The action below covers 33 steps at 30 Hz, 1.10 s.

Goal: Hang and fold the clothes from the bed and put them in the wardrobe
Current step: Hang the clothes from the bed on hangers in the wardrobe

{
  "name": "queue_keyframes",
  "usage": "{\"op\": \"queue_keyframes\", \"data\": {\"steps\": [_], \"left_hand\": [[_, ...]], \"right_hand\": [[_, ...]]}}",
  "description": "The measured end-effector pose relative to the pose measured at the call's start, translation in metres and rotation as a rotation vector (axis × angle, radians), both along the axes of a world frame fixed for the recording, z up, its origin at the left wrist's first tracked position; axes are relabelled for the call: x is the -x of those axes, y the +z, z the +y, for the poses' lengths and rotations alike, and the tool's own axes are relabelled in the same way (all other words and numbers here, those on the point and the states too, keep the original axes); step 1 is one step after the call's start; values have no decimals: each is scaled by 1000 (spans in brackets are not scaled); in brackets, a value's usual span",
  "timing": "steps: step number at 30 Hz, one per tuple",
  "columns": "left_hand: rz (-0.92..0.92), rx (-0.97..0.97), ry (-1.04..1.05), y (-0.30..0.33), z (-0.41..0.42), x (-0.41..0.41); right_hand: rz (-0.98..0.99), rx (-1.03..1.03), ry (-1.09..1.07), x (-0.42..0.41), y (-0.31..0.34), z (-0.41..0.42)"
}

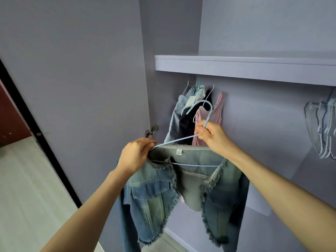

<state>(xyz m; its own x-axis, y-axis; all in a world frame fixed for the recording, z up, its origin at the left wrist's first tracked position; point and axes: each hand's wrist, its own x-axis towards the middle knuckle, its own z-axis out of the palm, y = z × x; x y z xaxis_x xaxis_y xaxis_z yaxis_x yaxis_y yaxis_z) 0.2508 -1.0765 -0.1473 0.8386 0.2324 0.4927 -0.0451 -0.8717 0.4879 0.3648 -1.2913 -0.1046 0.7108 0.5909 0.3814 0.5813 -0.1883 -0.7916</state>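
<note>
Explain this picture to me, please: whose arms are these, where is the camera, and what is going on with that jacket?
No robot here: a person wears a camera on the head, so you look down along their own arms into an open wardrobe. The right hand grips the neck of a blue hanger below its hook. The left hand pinches the hanger's end and the shoulder of a frayed denim jacket hung on it. Behind, other clothes already hang; empty hangers wait at right.
</note>
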Motion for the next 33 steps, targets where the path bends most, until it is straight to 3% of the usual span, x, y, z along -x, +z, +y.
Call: {"op": "queue_keyframes", "data": {"steps": [9,14,20,27,31,33], "left_hand": [[-57,96,-116,3,-29,-11],[107,-10,33,-16,17,6],[48,-85,-38,-22,23,0],[203,-69,-137,-22,0,-8],[15,63,-84,-28,-16,-20],[-74,64,-71,-29,-13,-24]], "right_hand": [[-34,29,-2,8,-13,15],[3,-108,-136,-7,-6,-7],[-34,-40,-144,-7,-10,-9],[-18,4,-123,3,-9,2],[8,38,-43,10,-1,-8],[-7,69,-111,4,0,-31]]}}
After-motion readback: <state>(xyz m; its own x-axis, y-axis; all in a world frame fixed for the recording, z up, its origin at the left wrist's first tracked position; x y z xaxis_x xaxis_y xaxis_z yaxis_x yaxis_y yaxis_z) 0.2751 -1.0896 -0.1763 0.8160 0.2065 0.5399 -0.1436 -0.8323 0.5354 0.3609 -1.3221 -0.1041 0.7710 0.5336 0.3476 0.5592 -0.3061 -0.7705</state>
